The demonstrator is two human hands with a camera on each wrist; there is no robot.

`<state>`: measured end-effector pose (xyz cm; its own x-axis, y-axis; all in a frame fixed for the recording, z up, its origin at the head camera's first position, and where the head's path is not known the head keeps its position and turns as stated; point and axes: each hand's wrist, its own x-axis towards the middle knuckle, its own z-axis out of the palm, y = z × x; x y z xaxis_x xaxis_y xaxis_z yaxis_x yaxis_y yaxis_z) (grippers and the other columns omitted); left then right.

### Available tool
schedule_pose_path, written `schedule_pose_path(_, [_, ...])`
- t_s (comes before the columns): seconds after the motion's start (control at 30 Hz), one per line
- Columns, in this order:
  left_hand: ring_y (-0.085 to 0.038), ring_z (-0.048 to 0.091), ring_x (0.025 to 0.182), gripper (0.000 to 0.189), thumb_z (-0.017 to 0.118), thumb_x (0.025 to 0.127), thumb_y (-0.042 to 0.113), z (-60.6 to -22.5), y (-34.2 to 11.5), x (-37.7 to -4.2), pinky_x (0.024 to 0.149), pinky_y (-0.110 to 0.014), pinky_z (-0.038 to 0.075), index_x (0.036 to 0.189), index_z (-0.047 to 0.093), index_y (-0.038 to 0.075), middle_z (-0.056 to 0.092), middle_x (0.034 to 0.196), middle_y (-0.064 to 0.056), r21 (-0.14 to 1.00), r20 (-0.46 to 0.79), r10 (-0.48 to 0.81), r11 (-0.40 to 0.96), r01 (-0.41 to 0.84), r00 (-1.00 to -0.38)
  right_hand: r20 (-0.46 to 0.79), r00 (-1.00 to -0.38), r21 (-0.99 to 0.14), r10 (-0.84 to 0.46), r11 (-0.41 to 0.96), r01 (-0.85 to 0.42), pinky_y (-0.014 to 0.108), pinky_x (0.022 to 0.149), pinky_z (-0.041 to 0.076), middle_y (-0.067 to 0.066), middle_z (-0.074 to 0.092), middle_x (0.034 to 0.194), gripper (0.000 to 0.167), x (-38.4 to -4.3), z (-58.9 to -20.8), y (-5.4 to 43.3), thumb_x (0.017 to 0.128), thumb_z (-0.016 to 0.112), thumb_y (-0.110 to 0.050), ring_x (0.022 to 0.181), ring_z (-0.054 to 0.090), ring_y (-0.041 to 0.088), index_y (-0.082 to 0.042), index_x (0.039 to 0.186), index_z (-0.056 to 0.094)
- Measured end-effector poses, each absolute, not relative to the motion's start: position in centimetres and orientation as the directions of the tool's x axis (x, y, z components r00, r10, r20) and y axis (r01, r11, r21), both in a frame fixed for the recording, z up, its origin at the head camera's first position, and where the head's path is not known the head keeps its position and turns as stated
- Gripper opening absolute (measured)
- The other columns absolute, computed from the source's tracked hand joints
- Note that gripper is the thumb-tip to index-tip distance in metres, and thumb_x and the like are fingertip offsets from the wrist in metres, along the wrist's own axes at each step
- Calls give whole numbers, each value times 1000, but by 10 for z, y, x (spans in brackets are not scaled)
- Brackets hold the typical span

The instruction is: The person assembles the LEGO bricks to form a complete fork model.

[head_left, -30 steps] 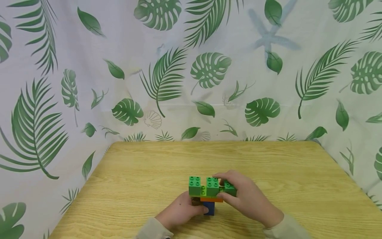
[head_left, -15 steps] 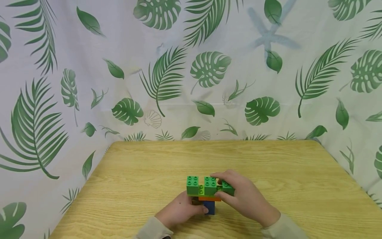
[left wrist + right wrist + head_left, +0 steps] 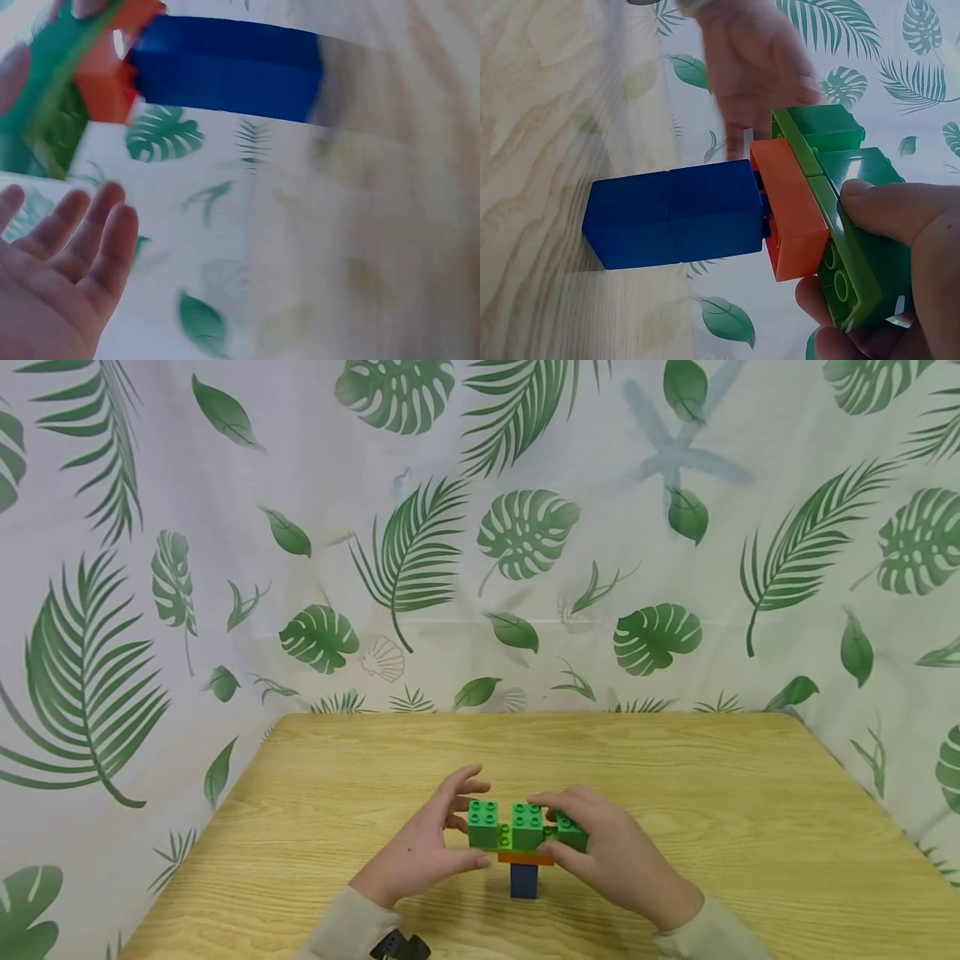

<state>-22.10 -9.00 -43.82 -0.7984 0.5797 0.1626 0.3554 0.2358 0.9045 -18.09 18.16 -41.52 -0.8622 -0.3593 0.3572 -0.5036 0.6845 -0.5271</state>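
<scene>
A toy brick build stands upright on the table. Its column is two stacked blue bricks; across them lies an orange brick, with a narrow gap showing blue studs in the right wrist view. Above it run light green pieces carrying a left green brick, a middle green brick and a right green brick. My right hand grips the top at the right, thumb in front and fingers behind. My left hand, fingers spread, is beside the left end, holding nothing.
The build rests on a wood-grain table near its front. Behind and at both sides hangs a white leaf-print cloth. A black band shows at the left wrist.
My left hand has let go of the blue column and moved left and up, its fingers opening. My right hand keeps its grip; the top has shifted slightly left.
</scene>
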Motion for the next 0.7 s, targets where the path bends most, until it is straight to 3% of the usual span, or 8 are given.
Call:
schedule_pose_path(0.07, [-19, 48, 130, 93, 83, 87, 32, -431, -88, -217, 103, -51, 43, 157, 23, 45, 40, 153, 5, 862, 220, 569, 267, 430, -793, 359, -862, -522, -359, 688, -504, 25, 72, 54, -11, 60, 106, 51, -181, -415, 181, 86, 84, -25, 85, 58, 8, -32, 132, 64])
schedule_pose_path(0.23, [-14, 54, 118, 80, 81, 88, 31, -421, -80, -209, 96, -41, 50, 152, 34, 39, 44, 148, 6, 750, 263, 583, 378, 542, -769, 375, -856, -516, -356, 687, -512, 27, 69, 55, -12, 59, 104, 50, -180, -415, 180, 85, 84, -24, 82, 58, 9, -28, 132, 65])
schedule_pose_path(0.4, [-12, 57, 110, 69, 80, 90, 21, -421, -73, -206, 88, -27, 52, 146, 42, 31, 47, 141, 5, 705, 239, 598, 434, 560, -765, 386, -848, -513, -364, 679, -525, 26, 70, 54, -9, 60, 103, 49, -178, -415, 179, 85, 85, -23, 82, 58, 9, -26, 130, 67])
schedule_pose_path(0.7, [-9, 58, 110, 54, 75, 93, 21, -421, -71, -206, 87, -24, 52, 140, 49, 26, 53, 134, 4, 671, 222, 608, 472, 572, -762, 419, -828, -483, -373, 680, -551, 24, 69, 53, -14, 59, 100, 49, -175, -415, 179, 84, 86, -22, 80, 56, 5, -27, 129, 66])
